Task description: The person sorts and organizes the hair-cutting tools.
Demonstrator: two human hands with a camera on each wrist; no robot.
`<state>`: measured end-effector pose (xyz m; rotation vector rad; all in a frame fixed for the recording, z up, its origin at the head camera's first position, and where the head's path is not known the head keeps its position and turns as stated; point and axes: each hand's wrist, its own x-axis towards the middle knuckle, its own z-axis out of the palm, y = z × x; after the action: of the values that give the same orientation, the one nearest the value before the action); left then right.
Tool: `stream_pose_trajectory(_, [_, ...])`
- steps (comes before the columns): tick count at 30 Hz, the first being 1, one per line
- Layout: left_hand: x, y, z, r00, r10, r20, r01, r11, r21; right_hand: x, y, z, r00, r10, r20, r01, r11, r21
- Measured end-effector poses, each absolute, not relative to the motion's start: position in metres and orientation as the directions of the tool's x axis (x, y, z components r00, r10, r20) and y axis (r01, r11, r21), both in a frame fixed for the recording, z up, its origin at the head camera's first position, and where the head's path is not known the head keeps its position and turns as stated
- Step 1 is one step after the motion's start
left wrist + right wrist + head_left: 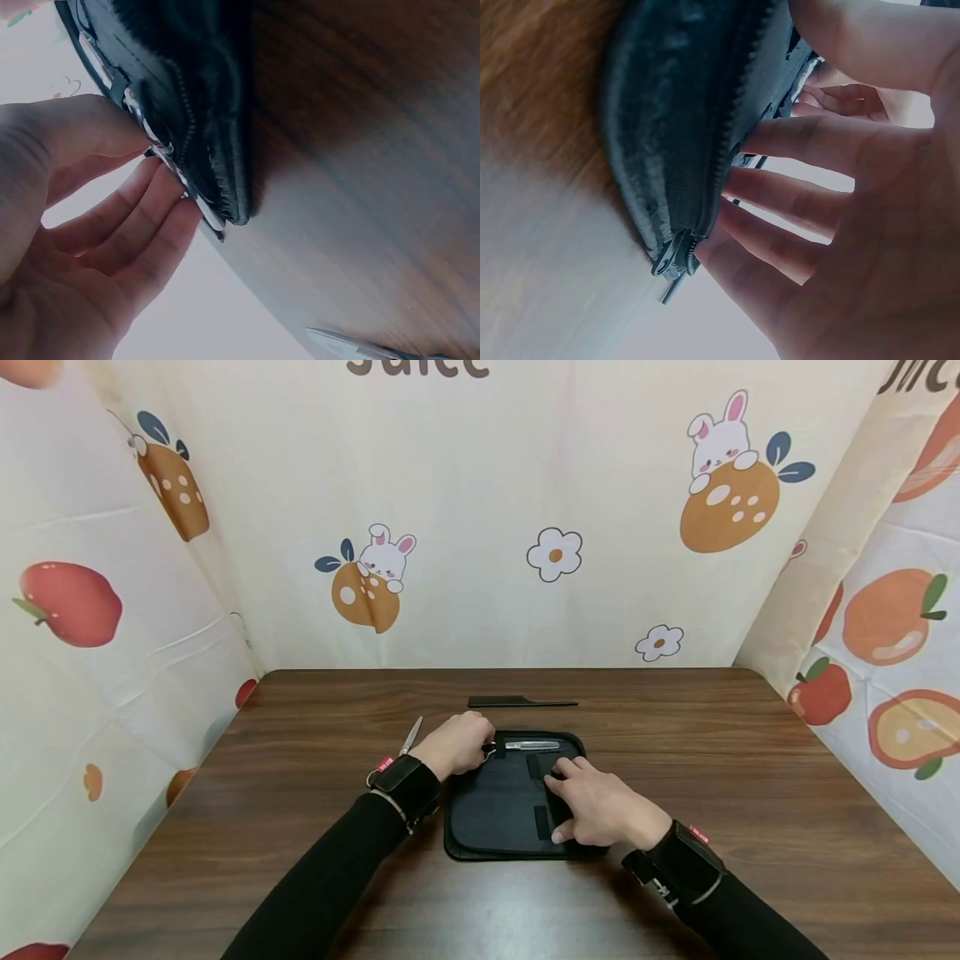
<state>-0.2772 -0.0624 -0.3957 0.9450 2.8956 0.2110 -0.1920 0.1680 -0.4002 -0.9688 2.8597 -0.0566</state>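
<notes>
A black zip case (495, 814) lies open on the table, its dark inner panel facing up. At its upper left corner my left hand (459, 743) pinches a pair of silver scissors (135, 101) between thumb and fingers, lying along the case in the left wrist view. A slim silver tool (532, 745) sits along the case's top edge. My right hand (603, 802) rests on the case's right side, fingers extended over a dark flap (542, 820). In the right wrist view those fingertips touch the case beside its zipper (739, 97).
Left of the case, partly behind my left wrist, lies another pair of scissors (411, 735). A black tail comb (517, 702) lies beyond the case, towards the far table edge. A printed curtain (480, 610) surrounds the wooden table (337, 902) at the back and sides.
</notes>
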Motion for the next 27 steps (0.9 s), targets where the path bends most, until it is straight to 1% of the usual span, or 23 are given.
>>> stream_pose_trajectory(7, [-0.278, -0.060, -0.398, -0.787, 0.616, 0.011, 0.611, 0.778, 0.144, -0.192, 0.168, -0.400, -0.787, -0.609, -0.097, -0.605, 0.793, -0.066])
stream_pose_trajectory(17, [-0.277, -0.053, -0.401, -0.771, 0.636, 0.029, 0.631, 0.758, 0.165, -0.191, 0.168, -0.401, -0.786, -0.610, -0.099, -0.606, 0.793, -0.069])
stream_pose_trajectory(22, [-0.275, -0.057, -0.402, -0.762, 0.646, 0.046, 0.644, 0.750, 0.148, -0.191, 0.168, -0.402, -0.786, -0.610, -0.100, -0.606, 0.793, -0.068])
stream_pose_trajectory(27, [-0.272, -0.068, -0.404, -0.756, 0.647, 0.099, 0.654, 0.740, 0.156, -0.190, 0.167, -0.401, -0.787, -0.609, -0.098, -0.604, 0.793, -0.076])
